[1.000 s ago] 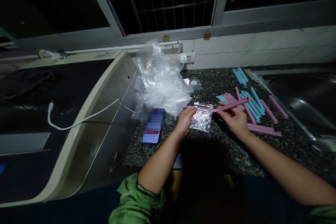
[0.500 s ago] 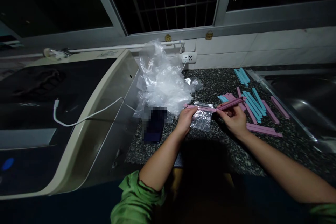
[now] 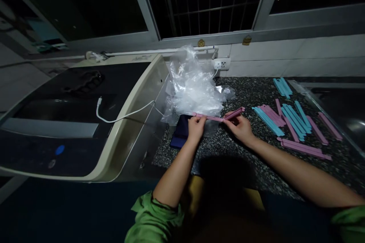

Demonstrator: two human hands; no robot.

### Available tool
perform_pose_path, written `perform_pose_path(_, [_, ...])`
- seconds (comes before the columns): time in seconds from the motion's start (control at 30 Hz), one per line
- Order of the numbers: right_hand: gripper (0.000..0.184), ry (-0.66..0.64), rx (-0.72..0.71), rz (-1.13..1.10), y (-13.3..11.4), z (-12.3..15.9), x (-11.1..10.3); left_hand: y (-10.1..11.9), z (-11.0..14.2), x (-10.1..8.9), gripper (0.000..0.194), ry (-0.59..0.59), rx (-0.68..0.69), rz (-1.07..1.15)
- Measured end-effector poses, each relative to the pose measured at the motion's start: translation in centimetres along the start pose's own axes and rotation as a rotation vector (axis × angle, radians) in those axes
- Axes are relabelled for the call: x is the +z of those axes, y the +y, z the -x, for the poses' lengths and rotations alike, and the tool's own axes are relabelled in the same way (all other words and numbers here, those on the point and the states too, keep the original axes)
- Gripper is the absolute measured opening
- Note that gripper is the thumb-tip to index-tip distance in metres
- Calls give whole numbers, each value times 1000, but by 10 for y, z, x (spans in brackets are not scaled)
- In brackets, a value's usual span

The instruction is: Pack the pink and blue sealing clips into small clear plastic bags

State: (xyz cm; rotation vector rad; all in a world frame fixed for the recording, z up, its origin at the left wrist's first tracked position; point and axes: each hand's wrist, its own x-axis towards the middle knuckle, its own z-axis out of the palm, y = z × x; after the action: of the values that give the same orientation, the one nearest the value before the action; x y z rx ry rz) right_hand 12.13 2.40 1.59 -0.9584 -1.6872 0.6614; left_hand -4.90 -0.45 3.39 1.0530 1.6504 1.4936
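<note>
A pink bag sealing clip (image 3: 212, 118) is spread open in a shallow V over the counter. Closed on its left arm is my left hand (image 3: 196, 128). Around its right arm, close to the hinge, the fingers of my right hand (image 3: 241, 129) are closed. A faint sheet of clear plastic (image 3: 211, 128) shows just below the clip; whether it touches the clip I cannot tell. Beyond my hands lies a heap of clear plastic bags (image 3: 192, 91). To the right are several pink clips (image 3: 303, 149) and several blue clips (image 3: 293, 121).
A dark blue phone-like object (image 3: 179, 136) lies beside my left wrist. The washing machine (image 3: 134, 110) borders the counter on the left, a white cable (image 3: 125, 115) across it. At right is a metal sink (image 3: 353, 102). A wall socket (image 3: 225, 63) holds a plugged-in charger.
The view has swung left, so the scene sits further right. My hands and the pink clip have shifted left over the counter, nearer the phone-like object. Both hands still grip the clip.
</note>
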Motion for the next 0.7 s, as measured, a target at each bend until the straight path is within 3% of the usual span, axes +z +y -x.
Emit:
perform_pose_path(0.23, [26,53,38,3,-8,6,-15,4,7,15,26,-79,-55,208])
perform_pose_path(0.43, [28,72,51,-99,-9,6,-13,-3,12,13,25,-121,-99,306])
perform_pose_path(0.7, [24,86,32,-102,-7,6,-16,-4,17,12,26,-186,-90,286])
